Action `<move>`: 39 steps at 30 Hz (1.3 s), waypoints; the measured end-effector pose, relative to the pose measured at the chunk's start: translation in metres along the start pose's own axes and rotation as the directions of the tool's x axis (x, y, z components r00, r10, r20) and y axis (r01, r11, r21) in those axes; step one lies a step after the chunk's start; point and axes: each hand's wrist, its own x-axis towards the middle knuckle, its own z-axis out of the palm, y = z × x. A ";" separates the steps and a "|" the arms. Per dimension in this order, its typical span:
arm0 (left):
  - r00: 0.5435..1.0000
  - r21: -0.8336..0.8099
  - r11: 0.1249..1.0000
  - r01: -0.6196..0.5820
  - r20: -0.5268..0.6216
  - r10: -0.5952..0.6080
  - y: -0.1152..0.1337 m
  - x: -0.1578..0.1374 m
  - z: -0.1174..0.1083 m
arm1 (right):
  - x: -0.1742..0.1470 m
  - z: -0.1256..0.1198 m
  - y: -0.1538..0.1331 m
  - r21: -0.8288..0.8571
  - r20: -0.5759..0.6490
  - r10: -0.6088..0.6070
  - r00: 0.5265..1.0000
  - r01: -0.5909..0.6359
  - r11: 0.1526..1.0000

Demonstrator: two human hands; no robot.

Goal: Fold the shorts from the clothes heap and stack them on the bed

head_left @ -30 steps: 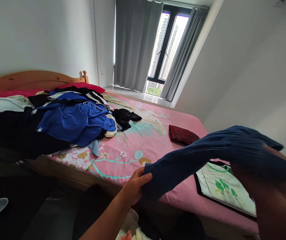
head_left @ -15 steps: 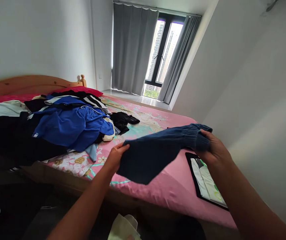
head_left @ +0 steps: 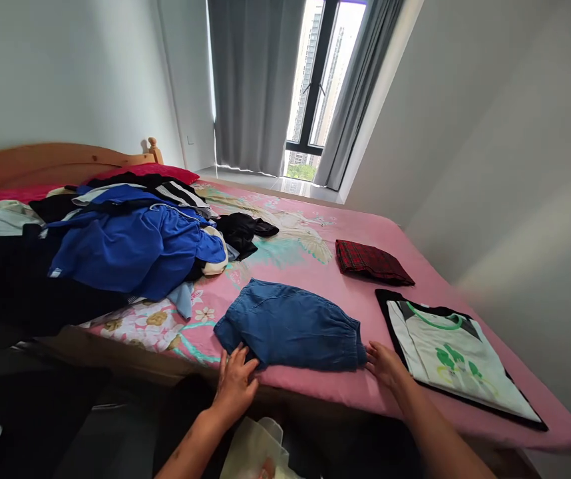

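Observation:
Blue denim elastic-cuffed pants [head_left: 290, 326], folded lengthwise, lie flat near the front edge of the bed. My left hand [head_left: 235, 379] rests at their lower left corner, fingers spread, touching the cloth. At the gathered right end, my right hand [head_left: 384, 364] has its fingers stretched out against the cuff. To the right of that hand is a folded white T-shirt [head_left: 458, 356] with green print, on a black folded garment [head_left: 525, 409].
A red plaid folded cloth [head_left: 373, 261] lies behind the T-shirt. At the left is a heap of blue and black clothes [head_left: 130, 246], with a black garment [head_left: 243, 233] beside it. A pink floral sheet [head_left: 305, 229] covers the bed; a wall rises at right.
The denim pants, held up in the air between both hands before, now lie on the bed. My hands have come down and loosened their grip. The view has tilted downward.

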 end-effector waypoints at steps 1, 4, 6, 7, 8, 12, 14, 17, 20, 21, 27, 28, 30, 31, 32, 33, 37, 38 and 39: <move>1.000 0.032 0.999 -0.027 -0.001 0.028 -0.003 -0.004 0.006 | 0.003 -0.005 0.007 -0.011 -0.008 -0.001 1.000 0.001 1.000; 1.000 0.046 0.999 0.000 -0.017 0.001 -0.002 0.001 0.009 | 0.014 -0.009 0.010 -0.078 -0.017 0.011 1.000 -0.012 0.997; 0.997 0.061 0.997 0.056 -0.053 -0.052 0.006 0.010 0.008 | 0.021 -0.006 0.007 -0.156 -0.027 0.025 0.999 -0.029 0.987; 0.994 0.074 0.994 0.083 -0.080 -0.077 0.011 0.013 0.009 | 0.024 -0.004 0.005 -0.201 -0.035 0.027 0.999 -0.033 0.979; 0.989 0.087 0.990 0.109 -0.107 -0.099 0.015 0.016 0.010 | 0.027 -0.001 0.003 -0.244 -0.043 0.023 0.999 -0.033 0.969; 0.975 0.099 0.982 0.162 -0.172 -0.143 0.022 0.014 0.018 | 0.034 0.007 0.002 -0.376 -0.061 -0.014 0.998 -0.009 0.926; 0.976 0.064 0.987 0.147 -0.172 -0.134 0.021 0.008 0.019 | 0.035 0.008 0.004 -0.413 -0.059 -0.032 0.998 0.004 0.911; 0.974 -0.057 0.987 0.147 -0.168 -0.155 0.018 0.002 0.012 | 0.033 0.009 0.007 -0.441 -0.055 -0.060 0.997 0.030 0.897; 0.927 -0.394 0.865 0.311 -0.073 -0.367 0.016 0.010 0.000 | 0.029 0.009 0.008 -0.456 -0.056 -0.096 0.994 0.060 0.888; 0.901 -0.502 0.781 0.372 -0.005 -0.433 0.015 0.016 -0.004 | 0.028 0.009 0.008 -0.462 -0.058 -0.113 0.992 0.073 0.884; 0.782 -0.726 0.376 0.576 0.355 -0.512 -0.005 0.054 -0.020 | 0.019 0.011 -0.003 -0.524 -0.142 -0.319 0.937 0.202 0.827; 0.768 -0.741 0.318 0.591 0.397 -0.502 -0.009 0.058 -0.022 | 0.015 0.015 -0.004 -0.541 -0.171 -0.378 0.910 0.234 0.808; 0.750 -0.763 0.229 0.605 0.450 -0.484 -0.015 0.063 -0.026 | 0.000 0.030 -0.003 -0.571 -0.182 -0.498 0.848 0.322 0.756; 0.745 -0.771 0.197 0.606 0.464 -0.479 -0.018 0.066 -0.028 | -0.011 0.041 0.000 -0.580 -0.131 -0.564 0.816 0.398 0.711; 0.742 -0.778 0.172 0.604 0.471 -0.476 -0.020 0.068 -0.030 | -0.024 0.055 0.004 -0.581 -0.046 -0.621 0.782 0.485 0.654; 0.741 -0.785 0.155 0.600 0.472 -0.477 -0.021 0.072 -0.031 | -0.039 0.071 0.011 -0.566 0.087 -0.679 0.729 0.597 0.569; 0.736 -0.799 0.164 0.579 0.425 -0.527 -0.028 0.088 -0.037 | -0.090 0.143 0.043 -0.505 0.494 -0.692 0.527 0.822 0.264; 0.733 -0.797 0.186 0.575 0.400 -0.550 -0.030 0.093 -0.038 | -0.096 0.159 0.050 -0.529 0.527 -0.671 0.522 0.819 0.223; 0.729 -0.791 0.215 0.573 0.372 -0.575 -0.032 0.098 -0.038 | -0.099 0.173 0.056 -0.565 0.539 -0.653 0.532 0.803 0.188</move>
